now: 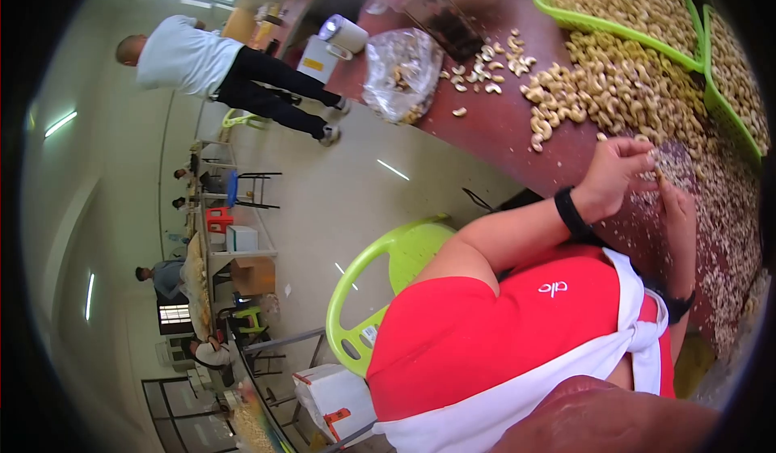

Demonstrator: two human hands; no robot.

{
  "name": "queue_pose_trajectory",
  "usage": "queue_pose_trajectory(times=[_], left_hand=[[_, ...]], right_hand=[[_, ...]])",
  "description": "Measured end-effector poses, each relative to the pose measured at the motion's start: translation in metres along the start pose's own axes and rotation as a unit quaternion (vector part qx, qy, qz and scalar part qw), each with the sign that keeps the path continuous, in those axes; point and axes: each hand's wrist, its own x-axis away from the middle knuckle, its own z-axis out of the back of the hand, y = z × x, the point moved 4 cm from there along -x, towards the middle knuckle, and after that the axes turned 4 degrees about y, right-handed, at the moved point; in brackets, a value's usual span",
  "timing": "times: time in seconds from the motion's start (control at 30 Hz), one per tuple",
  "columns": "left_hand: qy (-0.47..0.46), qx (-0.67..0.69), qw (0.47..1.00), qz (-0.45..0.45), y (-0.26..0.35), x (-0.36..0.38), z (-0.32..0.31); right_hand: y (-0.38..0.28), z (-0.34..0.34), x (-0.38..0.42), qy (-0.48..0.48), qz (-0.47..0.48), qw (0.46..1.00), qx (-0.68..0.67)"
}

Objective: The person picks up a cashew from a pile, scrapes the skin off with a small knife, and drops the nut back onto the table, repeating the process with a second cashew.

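Close work at a crowded table [501, 134]

We see the left hand [621, 176] with thumb and fingertips drawn together on a small piece [659, 173], and the right hand [677, 206] meeting it from the other side, over the litter beside the heap of cashews [606, 89]. From this view we can only say the piece looks like a cashew, and we cannot tell whether the right hand clamps it or merely steadies it.

As we judge it, a loosened pinch is the likeliest trouble: the piece would drop among the pale flecks [715, 243] and be hard to pick out. Too hard a squeeze could snap it. The left hand lies right by the heap's near edge, so a careless knuckle might push cashews into the flecks. The stray cashew [459, 112] near the table's edge could fall if knocked.

The piece itself is mostly hidden by fingers; we catch a dull yellowish bit. The heaped cashews are curved and cream-coloured, turning yellower towards the two green baskets, the upper one [647, 39] and the one at the right [722, 115], both filled with paler nuts.
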Motion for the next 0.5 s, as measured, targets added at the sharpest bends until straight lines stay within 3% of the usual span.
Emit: queue_pose_trajectory(times=[0.23,0.43,0.5], left_hand=[[0.038,-0.027,0.999,-0.015,0.003,0.008,-0.006],[0.062,-0.021,0.998,-0.026,-0.003,0.005,-0.008],[0.048,-0.006,0.997,-0.054,-0.006,0.006,-0.010]], right_hand=[[0.007,-0.001,-0.002,-0.018,-0.010,1.000,0.000],[-0.003,-0.001,0.001,0.025,0.029,0.999,0.026],[-0.012,-0.003,0.005,0.038,0.003,0.999,-0.004]])
